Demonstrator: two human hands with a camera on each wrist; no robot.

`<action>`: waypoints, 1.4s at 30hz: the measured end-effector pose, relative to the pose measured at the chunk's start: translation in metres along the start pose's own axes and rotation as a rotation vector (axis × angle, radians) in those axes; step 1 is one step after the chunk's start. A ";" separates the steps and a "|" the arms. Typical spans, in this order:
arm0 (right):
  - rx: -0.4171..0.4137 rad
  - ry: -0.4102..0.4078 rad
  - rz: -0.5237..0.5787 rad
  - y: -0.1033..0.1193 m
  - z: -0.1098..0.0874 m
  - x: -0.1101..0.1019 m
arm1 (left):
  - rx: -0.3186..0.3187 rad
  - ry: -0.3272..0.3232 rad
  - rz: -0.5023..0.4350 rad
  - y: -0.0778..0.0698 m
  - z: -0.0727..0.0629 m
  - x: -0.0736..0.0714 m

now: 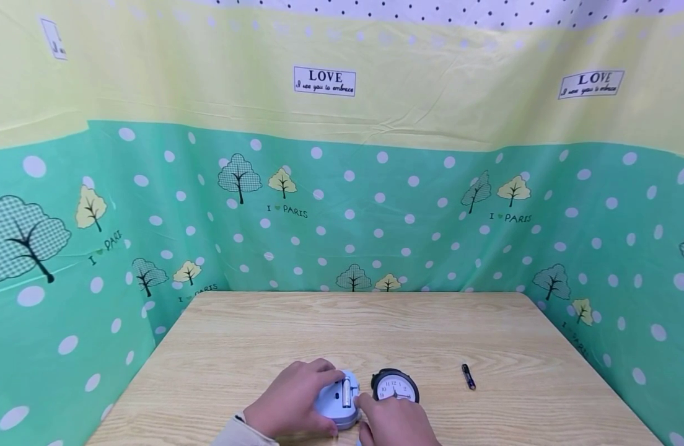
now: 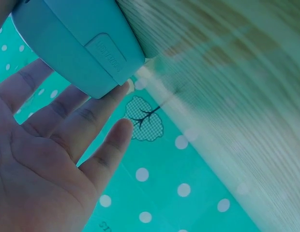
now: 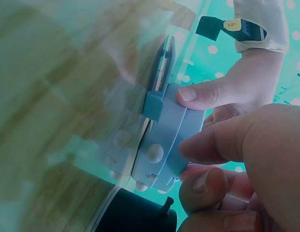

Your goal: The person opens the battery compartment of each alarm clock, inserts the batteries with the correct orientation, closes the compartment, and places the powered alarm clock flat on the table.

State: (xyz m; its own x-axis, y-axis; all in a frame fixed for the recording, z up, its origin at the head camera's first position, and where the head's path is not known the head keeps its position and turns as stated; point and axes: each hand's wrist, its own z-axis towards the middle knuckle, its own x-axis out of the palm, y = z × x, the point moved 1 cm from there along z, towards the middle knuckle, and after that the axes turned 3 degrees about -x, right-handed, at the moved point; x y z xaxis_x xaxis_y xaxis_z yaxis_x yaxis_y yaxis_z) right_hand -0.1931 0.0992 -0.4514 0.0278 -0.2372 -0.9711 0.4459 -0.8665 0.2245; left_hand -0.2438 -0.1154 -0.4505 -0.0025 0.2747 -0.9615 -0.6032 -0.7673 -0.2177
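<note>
A light blue rounded clock (image 1: 332, 406) lies back side up, a pale battery (image 1: 346, 393) in its slot. My left hand (image 1: 294, 399) grips it by the edge, its thumb (image 3: 193, 94) on the case in the right wrist view. In the left wrist view, other fingers spread beneath the clock (image 2: 87, 38). My right hand (image 1: 400, 421) reaches in from the right, one finger touching the clock by the battery slot. The remaining right fingers (image 3: 203, 193) are loosely bent with nothing seen in them. Beside this hand, a black round clock (image 1: 394, 384) faces up, partly covered.
A dark battery (image 1: 468, 376) lies on the wooden table (image 1: 353, 328) to the right. In the right wrist view, a slim blue piece (image 3: 157, 96) appears beyond the light blue clock. A green dotted curtain (image 1: 342, 229) hangs around the table.
</note>
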 end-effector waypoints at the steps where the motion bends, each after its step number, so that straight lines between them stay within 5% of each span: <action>1: -0.002 -0.003 -0.002 0.000 0.000 0.000 | -0.002 0.002 0.000 0.000 0.000 0.000; 42: -0.014 -0.007 -0.009 -0.002 0.001 0.001 | -0.004 0.014 0.006 0.000 -0.001 0.000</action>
State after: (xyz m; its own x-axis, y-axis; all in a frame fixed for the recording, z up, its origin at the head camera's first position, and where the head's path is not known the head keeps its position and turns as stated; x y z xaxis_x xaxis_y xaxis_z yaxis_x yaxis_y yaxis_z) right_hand -0.1945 0.1004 -0.4523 0.0172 -0.2323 -0.9725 0.4583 -0.8626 0.2141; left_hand -0.2430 -0.1154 -0.4510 0.0045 0.2618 -0.9651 -0.5997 -0.7716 -0.2121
